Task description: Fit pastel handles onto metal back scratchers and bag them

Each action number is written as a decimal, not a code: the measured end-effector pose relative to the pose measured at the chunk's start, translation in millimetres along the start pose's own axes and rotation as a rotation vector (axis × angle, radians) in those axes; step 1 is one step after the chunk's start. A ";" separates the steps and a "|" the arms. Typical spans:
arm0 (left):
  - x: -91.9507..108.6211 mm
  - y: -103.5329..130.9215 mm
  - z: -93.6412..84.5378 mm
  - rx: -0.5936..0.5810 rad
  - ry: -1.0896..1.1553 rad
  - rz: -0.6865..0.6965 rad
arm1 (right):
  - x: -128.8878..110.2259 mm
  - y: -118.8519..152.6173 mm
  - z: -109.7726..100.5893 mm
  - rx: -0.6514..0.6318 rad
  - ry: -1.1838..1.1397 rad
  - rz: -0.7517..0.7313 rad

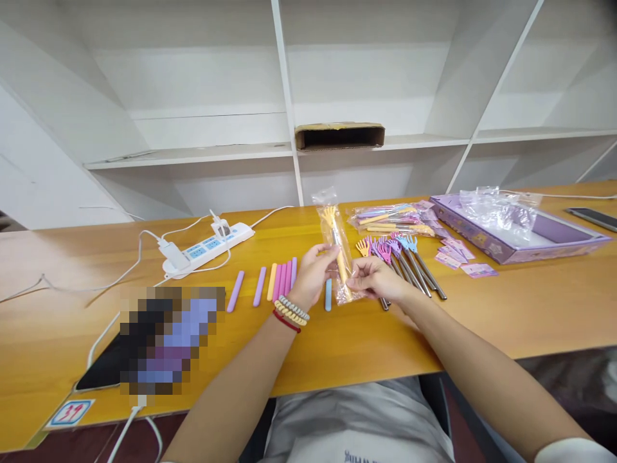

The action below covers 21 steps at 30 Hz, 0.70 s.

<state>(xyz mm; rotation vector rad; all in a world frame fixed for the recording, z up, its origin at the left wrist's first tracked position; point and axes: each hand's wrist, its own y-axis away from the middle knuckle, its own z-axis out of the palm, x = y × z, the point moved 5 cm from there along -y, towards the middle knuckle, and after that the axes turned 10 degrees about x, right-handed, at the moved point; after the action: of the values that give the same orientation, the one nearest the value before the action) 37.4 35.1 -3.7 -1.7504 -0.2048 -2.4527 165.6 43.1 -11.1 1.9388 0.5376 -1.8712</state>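
Observation:
A clear plastic bag (pixel 342 254) with a yellow hand-shaped scratcher inside stands tilted between my hands. My left hand (pixel 313 273) is closed on the bag's left side, near its middle. Lower down, my right hand (pixel 378 278) pinches the right edge of the same bag. Several metal rods with coloured claw heads (pixel 414 267) lie to the right, partly behind my right hand. Left of my left hand are several purple, pink and yellow handle tubes (pixel 282 281). A blue tube (pixel 328 296) lies between my hands on the table.
Bagged scratchers (pixel 393 218) lie behind the loose rods. Beside them are small purple cards (pixel 453 253) and a purple box (pixel 506 247) holding clear bags. A power strip (pixel 209 249), cables and a blurred-out device (pixel 168 341) are at the left. White shelves (pixel 216 153) stand behind the table (pixel 270 360).

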 end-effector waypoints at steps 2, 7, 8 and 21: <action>0.2 -2.4 -4.1 0.047 -0.015 -0.010 | -1.3 1.6 2.7 -0.035 0.026 -0.012; -1.5 -5.6 -9.4 0.056 -0.024 -0.076 | -6.7 4.7 -2.2 -0.069 0.207 -0.136; -1.9 -6.1 -10.1 0.055 -0.016 -0.088 | -8.8 4.8 -8.6 -0.040 0.251 -0.173; -0.4 -4.5 -9.4 -0.027 -0.261 -0.039 | -8.5 43.3 -247.5 1.155 0.953 0.369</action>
<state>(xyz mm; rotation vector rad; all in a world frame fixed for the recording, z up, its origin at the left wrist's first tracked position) 28.0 37.8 -7.3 -2.0939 -0.2326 -2.2548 398.2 136.7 5.8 3.3005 -0.8703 -0.8940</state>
